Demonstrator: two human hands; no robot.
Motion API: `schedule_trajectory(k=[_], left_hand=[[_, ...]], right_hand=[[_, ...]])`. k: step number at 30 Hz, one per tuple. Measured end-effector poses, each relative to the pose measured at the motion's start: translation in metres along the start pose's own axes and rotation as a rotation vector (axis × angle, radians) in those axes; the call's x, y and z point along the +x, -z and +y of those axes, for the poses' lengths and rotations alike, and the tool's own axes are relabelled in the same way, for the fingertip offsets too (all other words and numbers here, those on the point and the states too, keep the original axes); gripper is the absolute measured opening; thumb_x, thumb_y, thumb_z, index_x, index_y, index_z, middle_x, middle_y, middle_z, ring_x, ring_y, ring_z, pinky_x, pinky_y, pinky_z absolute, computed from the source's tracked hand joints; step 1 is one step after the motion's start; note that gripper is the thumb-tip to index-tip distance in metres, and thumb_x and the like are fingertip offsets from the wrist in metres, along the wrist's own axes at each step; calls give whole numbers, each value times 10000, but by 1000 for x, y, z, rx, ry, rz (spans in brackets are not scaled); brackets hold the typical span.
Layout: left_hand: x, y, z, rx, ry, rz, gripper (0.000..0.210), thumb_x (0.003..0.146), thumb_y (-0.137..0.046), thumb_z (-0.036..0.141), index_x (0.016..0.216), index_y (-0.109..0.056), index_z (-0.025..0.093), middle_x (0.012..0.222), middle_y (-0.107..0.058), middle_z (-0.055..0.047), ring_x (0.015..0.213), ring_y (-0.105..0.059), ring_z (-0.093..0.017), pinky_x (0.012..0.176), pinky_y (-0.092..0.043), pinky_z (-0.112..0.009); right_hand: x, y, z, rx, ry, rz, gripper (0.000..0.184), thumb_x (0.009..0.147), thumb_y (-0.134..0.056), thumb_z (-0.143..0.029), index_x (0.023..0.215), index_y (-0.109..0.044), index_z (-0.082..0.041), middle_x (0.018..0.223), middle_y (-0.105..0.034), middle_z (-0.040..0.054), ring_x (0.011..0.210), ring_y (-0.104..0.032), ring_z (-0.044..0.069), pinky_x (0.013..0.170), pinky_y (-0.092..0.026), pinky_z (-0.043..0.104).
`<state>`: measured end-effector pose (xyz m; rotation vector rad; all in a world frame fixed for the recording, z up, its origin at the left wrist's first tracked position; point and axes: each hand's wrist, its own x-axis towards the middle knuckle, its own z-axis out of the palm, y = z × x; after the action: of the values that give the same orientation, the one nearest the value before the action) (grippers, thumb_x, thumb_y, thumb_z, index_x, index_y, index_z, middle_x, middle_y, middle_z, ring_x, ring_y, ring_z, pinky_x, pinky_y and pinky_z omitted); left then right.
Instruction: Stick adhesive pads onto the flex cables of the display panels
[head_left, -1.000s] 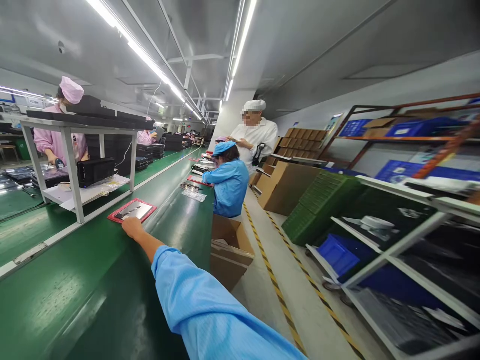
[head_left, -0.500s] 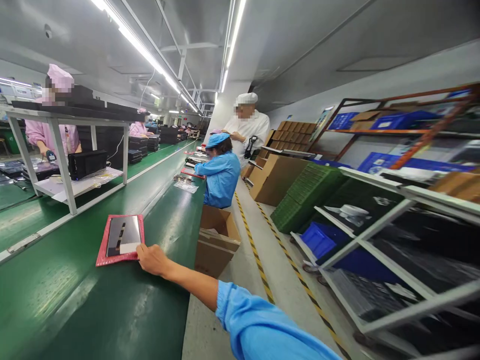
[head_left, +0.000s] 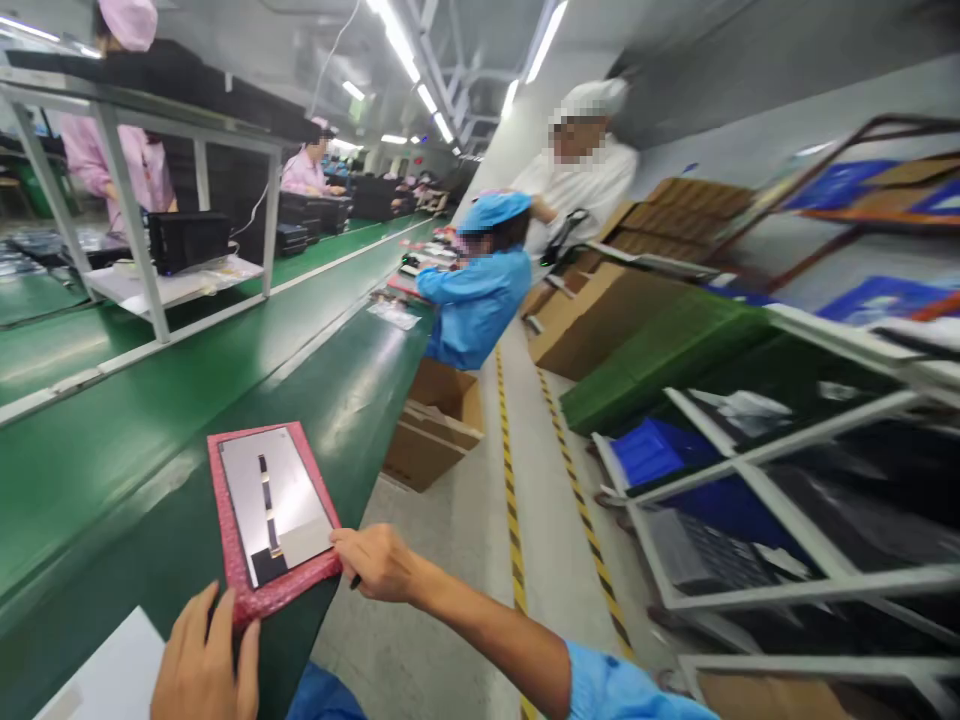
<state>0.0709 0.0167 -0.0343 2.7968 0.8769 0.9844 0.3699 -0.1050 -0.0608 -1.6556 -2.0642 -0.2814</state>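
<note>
A flat grey display panel (head_left: 300,490) with a dark ribbon cable strip along its back lies on a red bubble-wrap sheet (head_left: 292,592), at the near edge of the green bench (head_left: 352,400). My right hand (head_left: 379,562) pinches the right-hand edge of the bubble wrap beside the panel's corner. By the wrap's lower left corner is my left hand (head_left: 206,655), fingers apart and holding nothing; whether its fingertips touch the wrap I cannot tell. A white flat piece (head_left: 112,670) lies left of that hand.
Farther along the bench a co-worker in blue (head_left: 480,300) sits over parts, with a person in white (head_left: 592,170) standing behind. An open cardboard box (head_left: 427,440) stands beside the bench. White rack shelving (head_left: 780,450) is on the right, a white-framed stand (head_left: 135,220) on the left.
The panel and its bubble wrap have come nearer along the bench, with my right hand at their edge. My left hand and the white flat piece have come into view.
</note>
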Motion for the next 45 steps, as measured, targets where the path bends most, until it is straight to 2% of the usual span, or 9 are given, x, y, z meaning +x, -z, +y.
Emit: schedule_trajectory(k=[3,7,14,23,26,31,36,40,45], left_hand=[[17,-6,18,75,12,-67,468,1111,-406,349,1383,-625,38,1378,-654,-230,1243,-640,-357,1034,-597,-533],[18,-8,39,211,55,-210,511,1100,-446,331,1465,-583,0,1484,-609,-248,1377,-567,-390,1140,-516,-580],[5,11,67,224,173,-432,479,1112,-444,278,1517,-562,51,1586,-531,-211,1482,-496,-384,1200,-399,-732],[-21,41,87,343,329,-481,482,1110,-501,315,1487,-586,27,1525,-585,-236,1446,-518,-420,1171,-414,-791],[-22,50,88,315,356,-489,514,1093,-578,392,1471,-603,44,1515,-594,-237,1459,-495,-439,1174,-400,-811],[-17,84,78,-88,460,-273,374,1089,-561,335,1381,-657,123,1463,-641,-177,1388,-559,-381,1191,-458,-667],[-15,127,53,-653,743,-115,178,1039,-605,300,971,-735,199,902,-744,-37,804,-677,-193,744,-538,-324],[-24,147,26,-749,922,-6,160,993,-638,279,890,-736,206,819,-733,10,739,-650,-158,697,-482,-284],[-36,161,-18,-596,854,55,151,1016,-651,267,904,-730,204,830,-733,22,743,-654,-146,711,-479,-277]], right_hand=[[-12,13,-7,111,-123,95,236,1040,-435,-325,962,-632,-222,989,-764,75,810,-732,162,639,-529,236],[4,20,-4,104,-561,189,329,1095,-468,-406,1082,-693,-166,996,-766,123,832,-735,225,712,-543,311],[57,2,-23,119,-873,-34,251,1017,-591,-342,948,-776,-188,900,-730,95,798,-675,230,709,-444,301],[77,9,-57,293,-904,-149,245,971,-635,-411,965,-754,-197,895,-725,74,802,-638,253,740,-404,347],[90,19,-71,356,-966,28,319,926,-686,-488,1039,-713,-191,894,-695,56,751,-588,233,722,-390,351],[127,32,-140,1291,-889,380,367,993,-700,-504,792,-600,-214,758,-535,-10,545,-415,123,533,-316,276],[157,24,-219,1869,-706,285,329,1037,-693,-440,804,-604,-225,848,-536,2,552,-478,115,517,-388,268],[172,6,-236,1751,-582,144,358,1064,-658,-525,871,-695,-225,918,-609,28,729,-609,158,670,-513,305],[193,-17,-227,1567,-503,-225,358,981,-785,-535,882,-708,-200,788,-652,0,654,-642,138,624,-551,264]])
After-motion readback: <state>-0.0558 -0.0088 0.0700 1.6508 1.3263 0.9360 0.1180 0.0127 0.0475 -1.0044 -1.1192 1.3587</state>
